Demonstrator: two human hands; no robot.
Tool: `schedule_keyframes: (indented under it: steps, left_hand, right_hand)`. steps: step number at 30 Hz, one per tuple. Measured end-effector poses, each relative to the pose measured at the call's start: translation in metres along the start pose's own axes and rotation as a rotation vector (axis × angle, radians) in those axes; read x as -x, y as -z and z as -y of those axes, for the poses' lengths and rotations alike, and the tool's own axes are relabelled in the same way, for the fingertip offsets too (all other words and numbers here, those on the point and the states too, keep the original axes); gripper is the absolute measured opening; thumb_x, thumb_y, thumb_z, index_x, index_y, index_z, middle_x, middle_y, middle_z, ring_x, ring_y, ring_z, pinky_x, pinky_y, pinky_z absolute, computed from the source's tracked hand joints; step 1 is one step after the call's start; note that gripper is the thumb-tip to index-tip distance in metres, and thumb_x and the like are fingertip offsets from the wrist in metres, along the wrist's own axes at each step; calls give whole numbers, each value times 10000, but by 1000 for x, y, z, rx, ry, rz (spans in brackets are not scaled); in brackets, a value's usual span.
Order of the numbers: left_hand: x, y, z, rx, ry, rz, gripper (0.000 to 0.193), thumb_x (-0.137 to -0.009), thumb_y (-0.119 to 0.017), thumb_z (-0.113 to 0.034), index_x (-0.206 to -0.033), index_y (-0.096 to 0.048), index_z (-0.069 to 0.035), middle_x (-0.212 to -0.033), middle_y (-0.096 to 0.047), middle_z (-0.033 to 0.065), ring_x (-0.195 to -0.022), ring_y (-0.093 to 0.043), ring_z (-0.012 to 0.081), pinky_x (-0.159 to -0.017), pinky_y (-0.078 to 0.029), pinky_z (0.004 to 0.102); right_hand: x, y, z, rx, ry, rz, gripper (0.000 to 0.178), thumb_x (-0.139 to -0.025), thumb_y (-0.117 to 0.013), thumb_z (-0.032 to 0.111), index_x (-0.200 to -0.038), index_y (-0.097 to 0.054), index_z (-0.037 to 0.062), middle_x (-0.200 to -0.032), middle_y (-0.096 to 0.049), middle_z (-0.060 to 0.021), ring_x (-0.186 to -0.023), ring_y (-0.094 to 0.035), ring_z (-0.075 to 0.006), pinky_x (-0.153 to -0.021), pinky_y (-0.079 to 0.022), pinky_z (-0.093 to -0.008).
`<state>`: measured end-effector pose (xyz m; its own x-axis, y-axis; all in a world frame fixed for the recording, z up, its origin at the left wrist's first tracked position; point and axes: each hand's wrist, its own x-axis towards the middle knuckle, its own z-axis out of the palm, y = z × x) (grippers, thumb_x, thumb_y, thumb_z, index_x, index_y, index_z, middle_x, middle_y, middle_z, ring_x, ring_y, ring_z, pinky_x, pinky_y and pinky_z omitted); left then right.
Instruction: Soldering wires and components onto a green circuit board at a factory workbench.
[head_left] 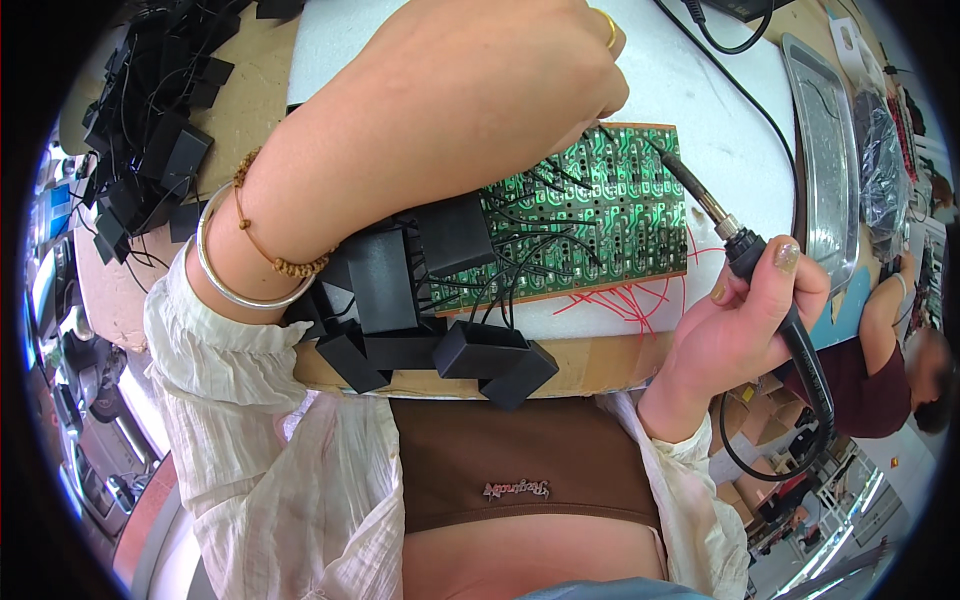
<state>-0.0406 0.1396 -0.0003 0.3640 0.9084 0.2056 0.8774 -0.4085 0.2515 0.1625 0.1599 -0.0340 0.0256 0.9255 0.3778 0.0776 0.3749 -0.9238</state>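
My right hand (745,320) grips a soldering iron (742,250) by its black handle. The iron's tip points up and left, at the upper right part of a green circuit board (640,225). Across the board's upper left reaches my left arm. My left hand (565,65) is closed at the board's top edge, its fingertips close to a short black wire end; the fingers partly hide what they pinch. Several black wires run from the board to black plastic boxes (384,282) at its lower left. Thin red wires (625,305) stick out below the board.
A white foam sheet (725,110) lies under the board. More black boxes with wires (175,150) are heaped at the left. To the right is a metal tray (828,170), with a black cable (745,90) nearby. Another person (875,370) sits at the far right.
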Motion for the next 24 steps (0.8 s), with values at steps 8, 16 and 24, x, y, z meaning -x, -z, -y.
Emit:
schedule_keyframes:
  steps: [8,16,24]
  left_hand:
    - [-3,3,-2,-55,28,34,69,-671,-543,-127,-613,-541,-89,-638,-509,7,-623,-487,165,-666,-333,288]
    - [3,-15,-10,-86,80,-83,49,-637,-609,-101,-647,-562,-91,-685,-508,41,-688,-474,209,-687,-338,312]
    - [-7,-6,-23,-66,25,-154,78,-612,-624,-91,-675,-582,-70,-652,-514,44,-652,-482,205,-684,-331,329]
  right_hand:
    - [-3,2,-6,-27,25,8,184,-777,-572,112,-713,-425,21,-529,-436,-26,-395,-339,-48,-378,-251,-179]
    - [-1,8,2,-232,-247,47,124,-784,-557,44,-765,-435,52,-650,-455,8,-561,-406,-33,-497,-343,-169]
    - [-8,17,1,-410,-247,12,171,-794,-585,132,-762,-442,43,-620,-509,1,-516,-392,-5,-437,-302,-152]
